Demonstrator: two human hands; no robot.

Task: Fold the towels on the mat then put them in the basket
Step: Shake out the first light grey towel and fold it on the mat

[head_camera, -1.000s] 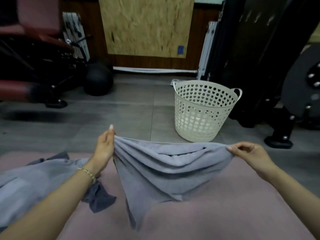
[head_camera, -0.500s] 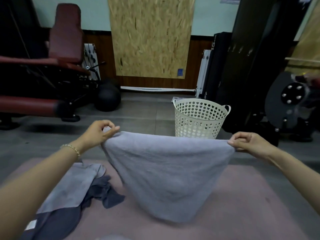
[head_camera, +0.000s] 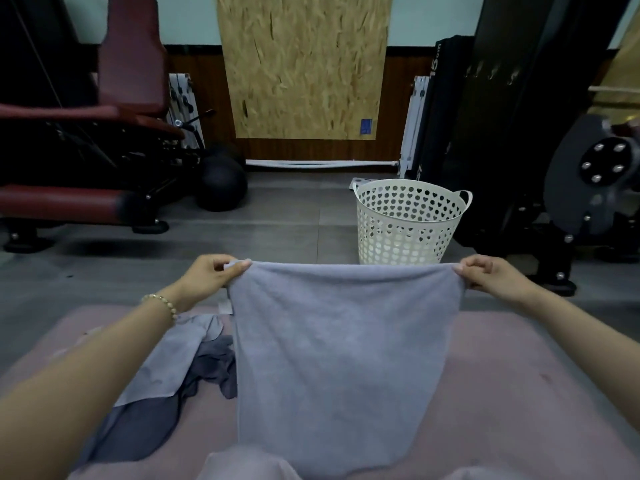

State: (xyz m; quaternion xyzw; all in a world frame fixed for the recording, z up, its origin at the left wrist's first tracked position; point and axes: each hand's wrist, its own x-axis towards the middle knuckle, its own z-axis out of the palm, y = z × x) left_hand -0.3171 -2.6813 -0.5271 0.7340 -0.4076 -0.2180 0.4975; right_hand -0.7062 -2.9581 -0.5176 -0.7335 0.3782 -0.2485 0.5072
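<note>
A pale grey terry towel [head_camera: 343,358] is held up by its top corners and hangs spread flat above the pink mat [head_camera: 519,393], narrowing toward its lower edge. One corner is pinched by the curled fingers [head_camera: 239,266] of the left hand [head_camera: 207,278], the other by those of the right hand [head_camera: 491,277]. A beaded gold bracelet [head_camera: 161,303] is worn on the left wrist. Crumpled light and dark grey towels [head_camera: 166,375] are heaped on the mat at the left. A cream plastic basket [head_camera: 408,223], round and pierced with heart-shaped holes, is set on the grey tiled floor [head_camera: 277,230] beyond the mat.
</note>
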